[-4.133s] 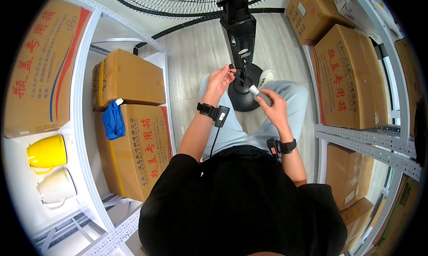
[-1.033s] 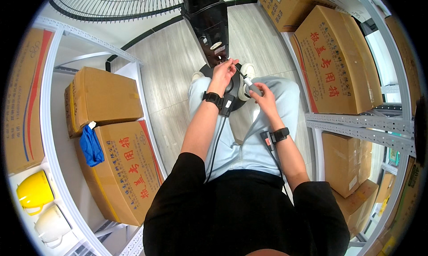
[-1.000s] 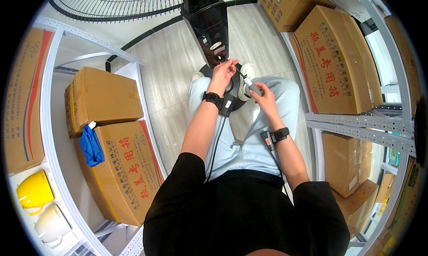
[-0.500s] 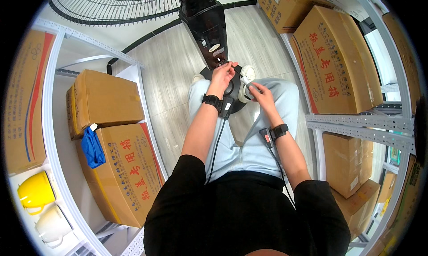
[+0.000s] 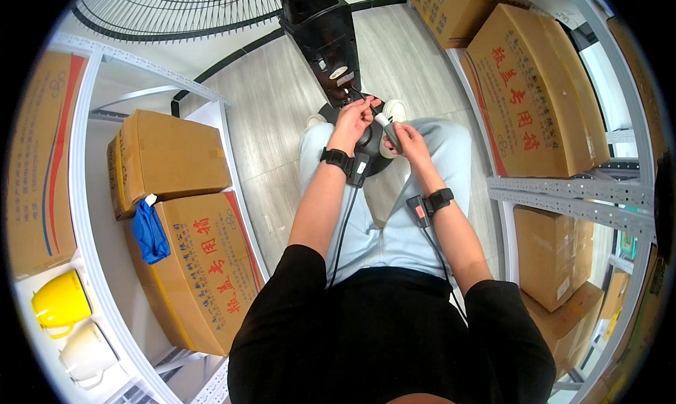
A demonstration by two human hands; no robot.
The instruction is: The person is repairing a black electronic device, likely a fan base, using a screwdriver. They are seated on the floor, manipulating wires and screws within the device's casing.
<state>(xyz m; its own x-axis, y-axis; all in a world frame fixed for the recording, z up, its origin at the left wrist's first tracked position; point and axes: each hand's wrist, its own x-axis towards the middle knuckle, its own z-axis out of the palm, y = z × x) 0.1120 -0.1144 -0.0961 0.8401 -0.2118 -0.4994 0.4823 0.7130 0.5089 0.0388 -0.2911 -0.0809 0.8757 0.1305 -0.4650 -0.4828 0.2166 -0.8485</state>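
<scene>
A black standing fan [image 5: 320, 41] rises in front of me, its column reaching down between my feet. My left hand [image 5: 351, 124] is at the lower end of the column, with fingertips pinched on a thin black cord [image 5: 361, 94]. My right hand [image 5: 412, 145] grips a slim grey tool with a white end [image 5: 386, 131]; its exact kind is unclear. The white end points up toward the left fingertips and the cord. The round black fan base [image 5: 380, 150] lies below both hands, partly hidden by them.
Metal shelving with cardboard boxes [image 5: 204, 263] stands on the left, with a blue cloth [image 5: 150, 231], a yellow mug [image 5: 62, 302] and a white mug [image 5: 88, 352]. More boxes [image 5: 524, 87] fill the right shelves [image 5: 577, 196]. Cabled black modules [image 5: 359, 166] hang by both wrists.
My right hand has shifted slightly left, bringing the grey tool closer to my left fingers. The cord now shows arching above the left fingertips. The left hand has barely moved.
</scene>
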